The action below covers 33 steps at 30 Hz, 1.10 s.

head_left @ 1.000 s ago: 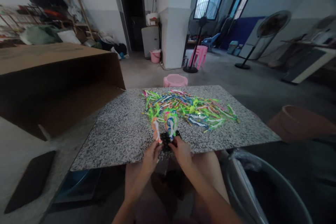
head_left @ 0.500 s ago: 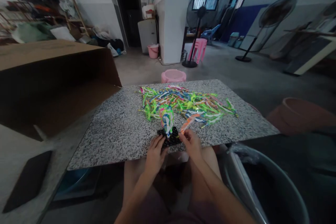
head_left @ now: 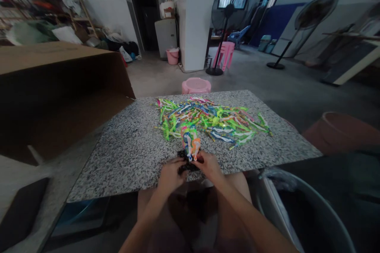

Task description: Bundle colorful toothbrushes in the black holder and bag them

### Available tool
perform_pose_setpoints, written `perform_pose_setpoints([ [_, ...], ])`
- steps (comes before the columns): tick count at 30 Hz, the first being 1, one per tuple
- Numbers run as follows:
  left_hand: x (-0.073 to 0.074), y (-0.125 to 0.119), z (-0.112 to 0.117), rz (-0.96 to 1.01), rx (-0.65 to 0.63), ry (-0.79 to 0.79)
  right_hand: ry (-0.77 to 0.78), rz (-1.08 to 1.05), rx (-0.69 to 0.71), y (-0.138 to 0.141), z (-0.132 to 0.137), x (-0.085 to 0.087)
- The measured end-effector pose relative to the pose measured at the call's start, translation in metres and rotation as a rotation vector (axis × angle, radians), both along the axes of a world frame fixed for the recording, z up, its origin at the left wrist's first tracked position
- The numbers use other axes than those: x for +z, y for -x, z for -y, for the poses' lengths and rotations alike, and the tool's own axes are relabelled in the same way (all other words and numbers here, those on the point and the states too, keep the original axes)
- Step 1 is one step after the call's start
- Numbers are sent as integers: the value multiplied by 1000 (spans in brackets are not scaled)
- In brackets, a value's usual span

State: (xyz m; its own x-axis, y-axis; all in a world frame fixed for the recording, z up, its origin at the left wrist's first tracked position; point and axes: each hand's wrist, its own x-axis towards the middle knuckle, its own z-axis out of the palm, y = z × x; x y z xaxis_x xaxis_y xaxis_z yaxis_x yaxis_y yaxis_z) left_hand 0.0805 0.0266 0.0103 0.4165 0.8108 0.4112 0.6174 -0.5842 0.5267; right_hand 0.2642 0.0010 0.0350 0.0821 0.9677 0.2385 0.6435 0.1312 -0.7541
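A small black, bumpy-looking base (head_left: 184,168) lies near the front edge of the speckled table (head_left: 127,158). My left hand (head_left: 171,174) grips its left side, the fingers curled against it. On the base stand several colourful flat plastic pieces (head_left: 187,136), bunched upright. My right hand (head_left: 210,166) pinches the lower end of an orange-and-white plastic piece (head_left: 196,147), right beside the bunch at the base. Behind the hands spreads a loose pile of green, blue, orange and pink plastic pieces (head_left: 204,114). What kind of thing they are is too small to tell.
A large open cardboard box (head_left: 65,55) stands at the left. A lined bin (head_left: 314,193) is at my right, below the table edge. A pink stool (head_left: 196,85) sits beyond the table, with standing fans (head_left: 227,12) farther back.
My right hand has moved left, bringing the orange-and-white piece from right of the base to an upright position against the bunch. My left hand stays at the base, slightly lower in view.
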Motion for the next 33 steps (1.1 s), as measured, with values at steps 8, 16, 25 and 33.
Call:
perform_pose_setpoints([
  [8,45,10,-98,5,528,-28,-166,-81,-225,-20,33,2],
  [16,76,87,25,139,621,-348,-529,158,37,45,46,29],
  [25,117,86,105,154,246,-207,-466,345,164,48,53,11],
  [33,38,16,44,228,49,69,-174,-85,-181,10,56,-1],
])
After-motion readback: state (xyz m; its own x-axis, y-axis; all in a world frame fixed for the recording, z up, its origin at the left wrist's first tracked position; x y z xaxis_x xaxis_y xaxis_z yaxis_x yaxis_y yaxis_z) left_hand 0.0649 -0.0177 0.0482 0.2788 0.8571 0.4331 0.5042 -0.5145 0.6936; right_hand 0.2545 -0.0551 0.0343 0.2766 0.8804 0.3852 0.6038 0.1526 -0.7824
